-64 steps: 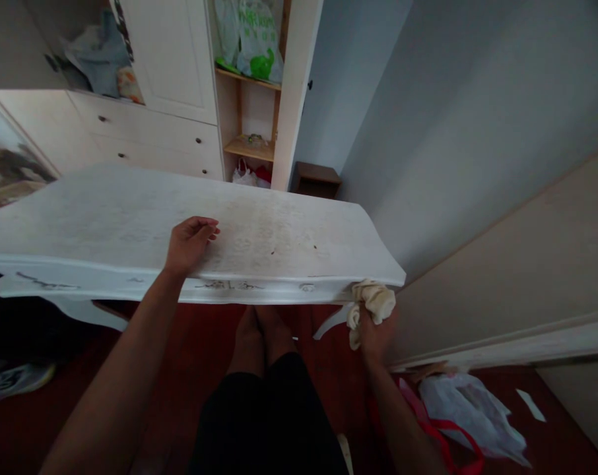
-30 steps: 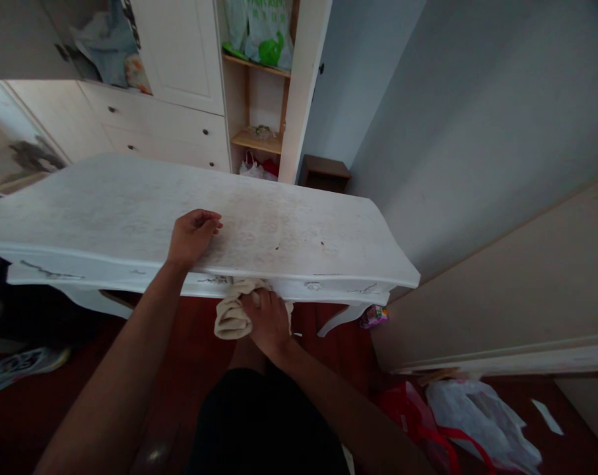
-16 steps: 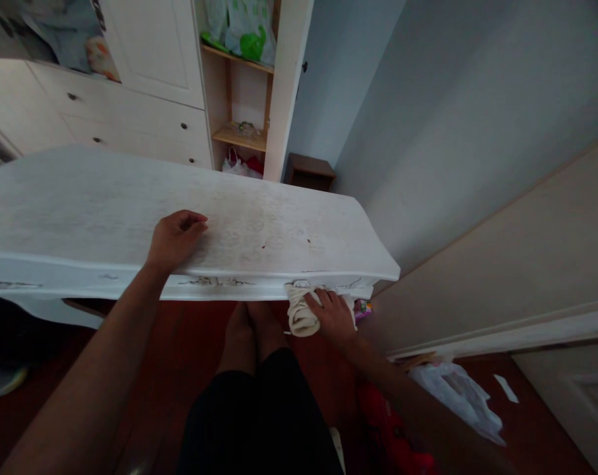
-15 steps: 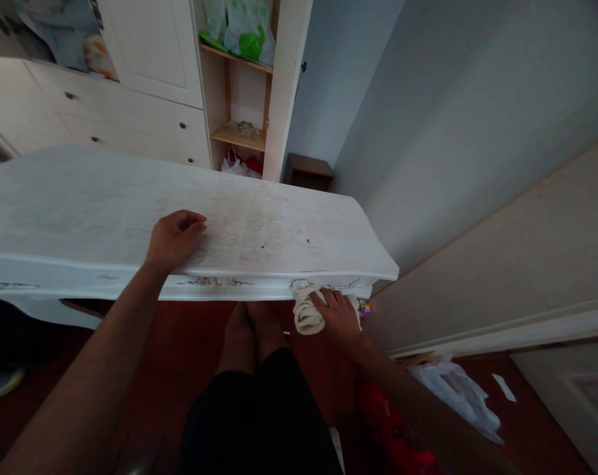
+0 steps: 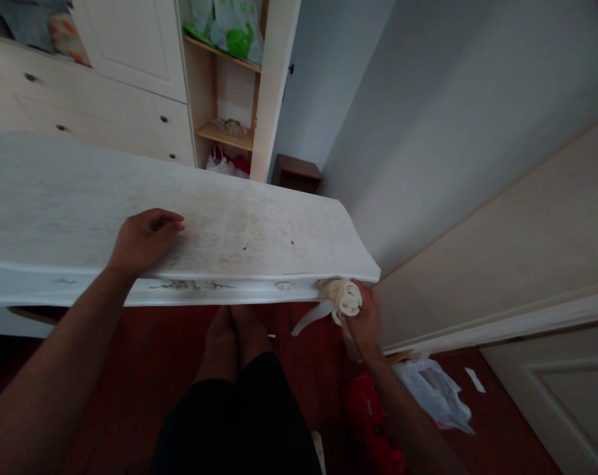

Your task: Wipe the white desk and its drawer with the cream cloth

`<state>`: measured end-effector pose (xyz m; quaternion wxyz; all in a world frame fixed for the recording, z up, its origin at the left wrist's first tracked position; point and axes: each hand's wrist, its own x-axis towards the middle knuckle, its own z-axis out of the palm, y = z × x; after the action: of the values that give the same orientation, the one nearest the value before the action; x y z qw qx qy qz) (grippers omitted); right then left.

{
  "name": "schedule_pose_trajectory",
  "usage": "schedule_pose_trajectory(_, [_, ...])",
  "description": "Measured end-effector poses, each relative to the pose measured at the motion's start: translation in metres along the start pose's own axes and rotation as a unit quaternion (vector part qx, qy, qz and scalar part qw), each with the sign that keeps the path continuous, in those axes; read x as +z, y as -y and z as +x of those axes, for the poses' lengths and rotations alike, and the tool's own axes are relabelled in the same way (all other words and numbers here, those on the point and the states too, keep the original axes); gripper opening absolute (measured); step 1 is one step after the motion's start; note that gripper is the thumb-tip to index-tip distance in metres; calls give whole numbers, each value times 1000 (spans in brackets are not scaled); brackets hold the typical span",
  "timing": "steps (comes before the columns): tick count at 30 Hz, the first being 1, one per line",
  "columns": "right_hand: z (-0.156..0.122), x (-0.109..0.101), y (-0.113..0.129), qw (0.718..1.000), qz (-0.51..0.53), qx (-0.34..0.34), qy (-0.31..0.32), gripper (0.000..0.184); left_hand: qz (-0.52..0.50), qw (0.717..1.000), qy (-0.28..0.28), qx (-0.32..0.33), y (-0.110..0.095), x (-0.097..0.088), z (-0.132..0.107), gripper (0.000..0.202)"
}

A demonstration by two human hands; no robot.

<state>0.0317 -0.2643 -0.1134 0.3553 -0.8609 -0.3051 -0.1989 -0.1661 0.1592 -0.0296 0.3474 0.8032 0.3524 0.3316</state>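
Note:
My right hand [image 5: 365, 320] grips a bunched cream cloth [image 5: 346, 297] against the carved front edge of a white table [image 5: 303, 221], close to its right corner. Part of the fingers is hidden behind the cloth, and a pale strip hangs down to its left. On the tabletop, left of the middle, rests my left hand [image 5: 145, 241]. Its fingers curl in toward the thumb, and I see nothing held in them. Grey-brown smudges and two small dark specks mark the white top.
Behind the table stands a white cabinet [image 5: 131, 53] with drawers and open shelves holding bags. A small brown box-like unit [image 5: 299, 173] sits by the blue wall. On the red floor lie a white plastic bag [image 5: 435, 392] and a red bag [image 5: 371, 422].
My right hand has moved right along the table's front edge with the cloth, turning so the cloth's rolled end faces me. My left hand stays on the top. The view has shifted slightly right.

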Motion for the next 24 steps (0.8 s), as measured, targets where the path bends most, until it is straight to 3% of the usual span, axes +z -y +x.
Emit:
schedule_pose_trajectory(4, [-14,35,47,992,108,32,-56,58,9,1000,-17,-7,-1,1,0,35])
schedule_pose_trajectory(9, [-41,84,134,991,132,15,-27,57,-6,1000,-6,4,1,1,-1,34])
schedule_pose_trajectory(13, [-54,114,198,982,140,-73,103,64,17,1000,-4,12,0,1,-1,37])
schedule_pose_trajectory(16, [-57,141,232,975,130,-87,160,58,45,999,-3,22,-1,1,-1,40])
schedule_pose_trajectory(20, [-54,157,246,964,151,-74,207,62,21,1000,6,18,-1,0,-1,40])
schedule_pose_trajectory(22, [-48,147,237,949,200,-73,234,67,15,1000,4,23,-1,-1,-2,37])
schedule_pose_trajectory(24, [-35,123,224,919,283,-89,262,66,-1,1000,2,24,0,-1,-3,35])
